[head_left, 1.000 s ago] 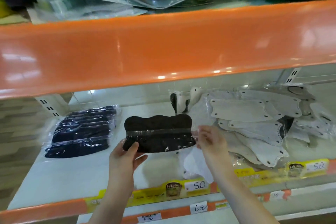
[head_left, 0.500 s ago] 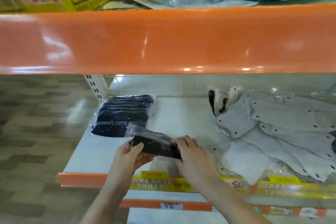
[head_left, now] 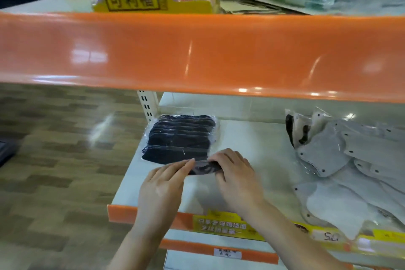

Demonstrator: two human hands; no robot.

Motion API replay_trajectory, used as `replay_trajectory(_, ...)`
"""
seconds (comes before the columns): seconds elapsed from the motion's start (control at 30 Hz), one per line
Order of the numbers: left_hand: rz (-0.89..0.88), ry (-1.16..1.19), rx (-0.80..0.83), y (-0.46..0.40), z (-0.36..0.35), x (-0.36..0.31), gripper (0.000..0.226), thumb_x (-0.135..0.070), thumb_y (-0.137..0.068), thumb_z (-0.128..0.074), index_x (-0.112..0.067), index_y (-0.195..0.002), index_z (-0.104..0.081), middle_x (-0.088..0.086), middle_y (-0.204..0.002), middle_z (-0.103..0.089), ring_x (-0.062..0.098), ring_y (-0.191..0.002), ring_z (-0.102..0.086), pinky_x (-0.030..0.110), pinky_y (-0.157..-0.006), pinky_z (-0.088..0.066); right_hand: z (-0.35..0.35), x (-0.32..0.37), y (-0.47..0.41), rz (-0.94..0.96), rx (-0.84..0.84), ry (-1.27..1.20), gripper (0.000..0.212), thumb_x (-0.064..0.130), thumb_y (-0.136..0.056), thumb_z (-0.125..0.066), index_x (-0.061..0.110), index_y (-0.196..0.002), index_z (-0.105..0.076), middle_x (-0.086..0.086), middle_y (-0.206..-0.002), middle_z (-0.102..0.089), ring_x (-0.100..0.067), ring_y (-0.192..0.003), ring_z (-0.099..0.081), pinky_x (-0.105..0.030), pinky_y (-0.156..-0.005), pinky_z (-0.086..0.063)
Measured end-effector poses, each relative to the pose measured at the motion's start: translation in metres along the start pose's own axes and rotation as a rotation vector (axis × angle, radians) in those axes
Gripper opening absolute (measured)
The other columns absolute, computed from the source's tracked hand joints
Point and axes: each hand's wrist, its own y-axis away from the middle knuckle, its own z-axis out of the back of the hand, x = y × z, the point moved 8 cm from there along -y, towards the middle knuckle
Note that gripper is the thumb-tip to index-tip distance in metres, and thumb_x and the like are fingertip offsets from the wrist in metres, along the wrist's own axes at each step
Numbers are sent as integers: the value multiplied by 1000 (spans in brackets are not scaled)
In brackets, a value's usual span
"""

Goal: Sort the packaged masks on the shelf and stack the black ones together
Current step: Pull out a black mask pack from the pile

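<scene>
A second earlier I had held the black mask in its clear plastic packet (head_left: 205, 167) up in the air, spread flat between both hands; half a second on I had brought it down near the shelf's front edge. Now it lay low on the white shelf board (head_left: 252, 138), its far edge touching the near edge of the stack of black packaged masks (head_left: 180, 138) just beyond my fingertips. My left hand (head_left: 163, 189) lay flat, fingers straight and pressing the packet's left end; my right hand (head_left: 235, 178) was curled over the right end, gripping it (the thumb was hidden, so I could not tell how tightly). The heap of white packaged masks (head_left: 350, 171) sat well off to the right of my right hand. I judged the packet nearly delivered: it needed sliding forward onto the stack and squaring, and the slick film could slip.
</scene>
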Motion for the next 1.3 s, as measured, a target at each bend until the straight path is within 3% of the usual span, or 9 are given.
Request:
replay_trajectory(0.17, 65, -47, -127, -10, 15, 32, 39, -4, -77, -44, -11, -99, -75, 4, -99, -73, 21, -84, -71, 28, -65, -54, -9, 17, -22, 26, -165, 48, 25, 20, -78, -43, 25, -89, -64, 10, -89, -62, -11, -80, -54, -22, -77, -33)
replay_trajectory(0.33, 88, -25, -177, -24, 7, 68, 38, -3, -87, -38, -5, -105, -71, 8, -112, -69, 26, -112, -62, 38, -88, -51, -7, 31, -40, 50, -336, 54, 31, 15, -82, -43, 17, -95, -72, 5, -103, -68, -10, -98, -49, -26, -87, -34)
replay_trajectory(0.5, 72, -59, 62, -23, -38, 97, 44, -7, -76, -38, -8, -106, -71, 8, -113, -69, 27, -110, -63, 35, -95, -38, -61, 17, -36, 23, -152, 135, 31, 12, -73, -53, 20, -94, -74, 5, -100, -71, -18, -90, -67, -26, -87, -37)
replay_trajectory(0.63, 46, 6, 244, -8, -57, 99, 56, -11, -66, -28, -13, -98, -74, 6, -106, -72, 26, -98, -69, 34, -82, -54, -86, 9, -14, -19, -67, 126, 40, 3, -59, -77, 18, -96, -72, 5, -98, -68, -17, -87, -66, -24, -82, -37)
replay_trajectory(0.73, 19, 66, 220, -10, -48, 97, 49, -8, -66, -35, -14, -94, -74, 2, -102, -72, 21, -92, -70, 26, -73, -54, -74, 15, -16, -3, -121, 159, 38, 13, -67, -66, 18, -104, -67, 3, -106, -63, -17, -99, -58, -28, -86, -39)
replay_trajectory(0.83, -22, 115, 152, -12, -35, 94, 39, -11, -72, -41, -14, -92, -74, -3, -102, -72, 15, -91, -65, 20, -75, -45, -69, 19, -20, 29, -107, 207, 48, 15, -65, -75, 18, -111, -62, 0, -115, -60, -17, -108, -48, -32, -94, -36)
replay_trajectory(1.0, -77, 97, 146, -2, -31, 99, 35, -8, -75, -40, -16, -81, -73, -4, -96, -72, 15, -91, -67, 22, -67, -51, -76, 23, -12, 62, -52, 208, 41, 4, -52, -82, 19, -88, -69, 4, -92, -62, -17, -82, -62, -27, -75, -49)
replay_trajectory(1.1, -44, 69, 235, 4, -41, 107, 33, 0, -66, -55, -22, -83, -73, -5, -98, -72, 16, -94, -69, 26, -66, -55, -84, 24, -7, 38, -6, 174, 43, 4, -48, -86, 21, -84, -70, 7, -88, -63, -14, -76, -64, -21, -66, -50)
replay_trajectory(1.3, -42, 7, 280, 1, -44, 102, 40, 5, -56, -67, -22, -85, -76, -3, -97, -73, 20, -94, -70, 31, -66, -57, -81, 24, -11, 50, -3, 184, 53, -3, -43, -85, 18, -90, -73, 4, -96, -68, -15, -87, -66, -25, -79, -52)
